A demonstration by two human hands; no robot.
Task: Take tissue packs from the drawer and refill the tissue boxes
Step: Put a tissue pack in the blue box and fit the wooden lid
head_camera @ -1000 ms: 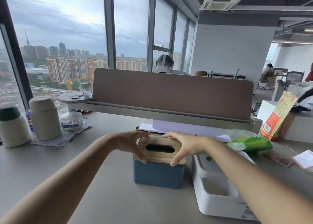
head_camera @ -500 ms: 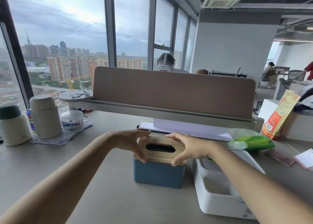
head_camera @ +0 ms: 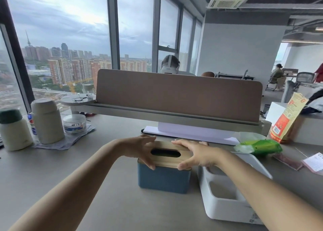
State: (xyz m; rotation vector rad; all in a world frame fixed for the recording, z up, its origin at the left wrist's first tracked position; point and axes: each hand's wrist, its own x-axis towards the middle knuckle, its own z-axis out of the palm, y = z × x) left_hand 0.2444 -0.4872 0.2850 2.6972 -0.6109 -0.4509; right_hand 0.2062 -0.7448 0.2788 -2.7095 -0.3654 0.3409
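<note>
A blue tissue box (head_camera: 163,180) stands on the grey desk in front of me. Its wooden lid (head_camera: 167,159) has a dark oval slot and sits on top of the box. My left hand (head_camera: 139,148) grips the lid's left end, thumb on the near edge. My right hand (head_camera: 195,153) grips the lid's right end the same way. A white tissue box (head_camera: 225,204) with an open compartment stands just to the right. A green tissue pack (head_camera: 258,146) lies on the white box's far end.
A brown desk divider (head_camera: 178,94) with a grey shelf rises behind the boxes, white paper (head_camera: 190,133) beneath it. Two jars (head_camera: 47,120) and a round tub (head_camera: 74,123) stand at the left. An orange bag (head_camera: 286,118) stands at the right, cards beside it.
Both hands stay on the wooden lid with almost no movement. The view has shifted slightly.
</note>
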